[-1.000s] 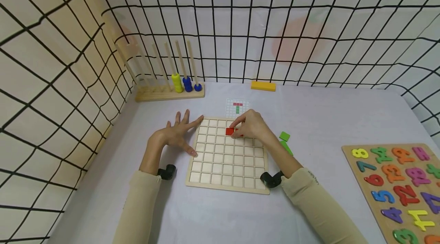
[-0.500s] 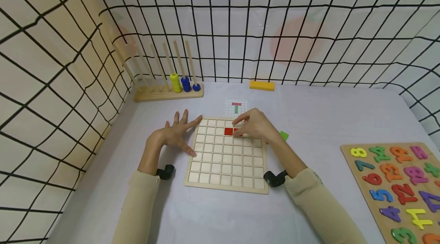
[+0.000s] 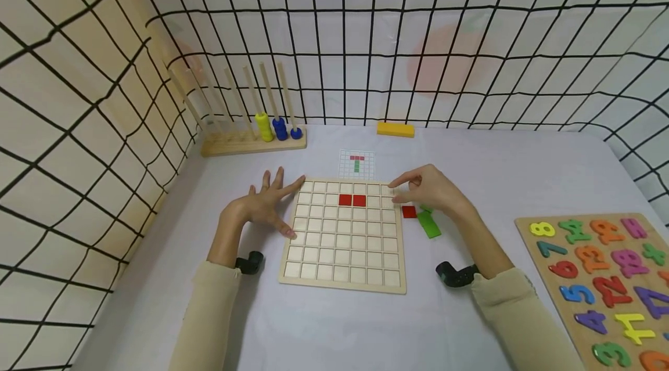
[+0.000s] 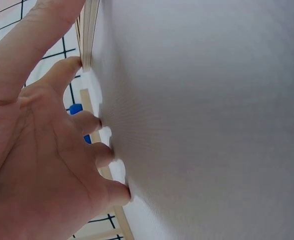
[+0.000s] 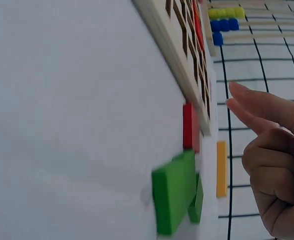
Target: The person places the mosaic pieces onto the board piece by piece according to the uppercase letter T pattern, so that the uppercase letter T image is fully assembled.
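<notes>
A wooden grid board (image 3: 319,256) lies flat, with two red square tiles (image 3: 359,201) side by side in its upper cells. My left hand (image 3: 259,206) is spread at the board's left edge, thumb and index finger touching the frame; in the left wrist view its other fingertips rest on the cloth. Over the board's upper right edge hovers my right hand (image 3: 432,188), holding nothing, thumb and index finger extended and slightly apart. Below it lie a loose red tile (image 3: 409,212) and green tiles (image 3: 429,224), one partly hidden. In the right wrist view a green tile (image 5: 174,192) leans on others.
A small pattern card (image 3: 357,165) with a red and green T lies behind the board. At the back stand a peg abacus (image 3: 253,148) and a yellow block (image 3: 395,129). A number board (image 3: 590,278) lies at right. Black mesh (image 3: 344,57) encloses the table.
My right hand has let go of the second red tile, now in a cell beside the first, and moved right toward the loose tiles. My left hand has stayed in place.
</notes>
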`<state>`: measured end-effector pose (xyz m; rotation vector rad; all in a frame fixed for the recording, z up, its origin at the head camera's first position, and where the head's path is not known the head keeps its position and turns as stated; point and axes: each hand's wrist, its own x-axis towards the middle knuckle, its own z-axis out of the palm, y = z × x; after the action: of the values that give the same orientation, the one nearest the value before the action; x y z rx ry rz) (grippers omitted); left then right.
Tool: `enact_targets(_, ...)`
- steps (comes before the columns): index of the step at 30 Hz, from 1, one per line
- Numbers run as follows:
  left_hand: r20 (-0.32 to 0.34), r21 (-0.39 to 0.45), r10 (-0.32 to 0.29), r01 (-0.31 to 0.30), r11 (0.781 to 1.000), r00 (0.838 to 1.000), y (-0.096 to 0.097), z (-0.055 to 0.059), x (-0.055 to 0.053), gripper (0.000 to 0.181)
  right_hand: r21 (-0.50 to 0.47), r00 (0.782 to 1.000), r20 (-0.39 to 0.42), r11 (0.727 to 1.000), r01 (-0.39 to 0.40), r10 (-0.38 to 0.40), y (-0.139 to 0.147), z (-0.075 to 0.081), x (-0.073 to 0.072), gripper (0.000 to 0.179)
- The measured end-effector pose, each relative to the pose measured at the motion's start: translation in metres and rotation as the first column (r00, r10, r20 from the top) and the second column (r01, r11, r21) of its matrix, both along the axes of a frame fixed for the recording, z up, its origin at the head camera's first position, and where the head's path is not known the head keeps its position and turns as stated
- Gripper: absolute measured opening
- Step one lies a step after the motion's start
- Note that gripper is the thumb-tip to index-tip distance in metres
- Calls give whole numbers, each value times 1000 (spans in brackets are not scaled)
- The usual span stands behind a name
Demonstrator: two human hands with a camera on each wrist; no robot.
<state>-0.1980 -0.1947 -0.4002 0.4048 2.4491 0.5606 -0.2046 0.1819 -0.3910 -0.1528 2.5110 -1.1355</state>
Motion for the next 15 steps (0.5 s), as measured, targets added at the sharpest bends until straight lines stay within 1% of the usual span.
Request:
enact_targets(6,2,1,6,-6,1000,1000,-2,-2,0,134,0,999,36,1000,2,-2,23,-3,7,39)
enact_targets(15,-1,-1,7,-7,1000,1000,-1,-2,0,134,14,998,68,1000,-2,1,34,-10,14,44)
